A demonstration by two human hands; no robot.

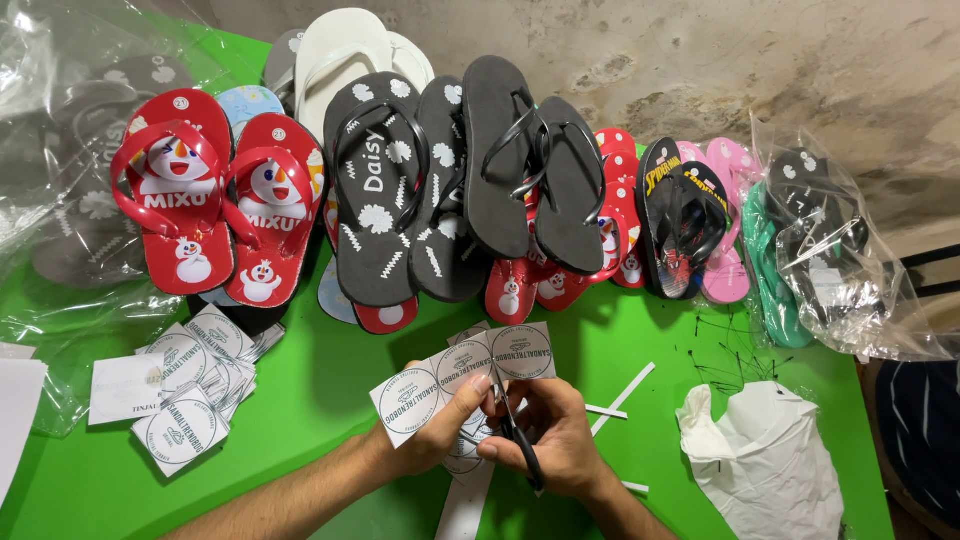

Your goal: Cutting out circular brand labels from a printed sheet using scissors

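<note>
Your left hand (pixel 435 425) pinches the strip of round-printed labels (pixel 465 385) over the green table (pixel 330 400); right hand (pixel 555 440) is closed on the scissors (pixel 515 430). Blades sit close to your left fingertips: a slip could nick them or cut through a print.

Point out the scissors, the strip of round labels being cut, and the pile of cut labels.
scissors (pixel 522 445): head view, on the black handle in the right hand.
strip of round labels (pixel 522 352): head view, on its upper circle.
pile of cut labels (pixel 185 425): head view, on the front square.
</note>
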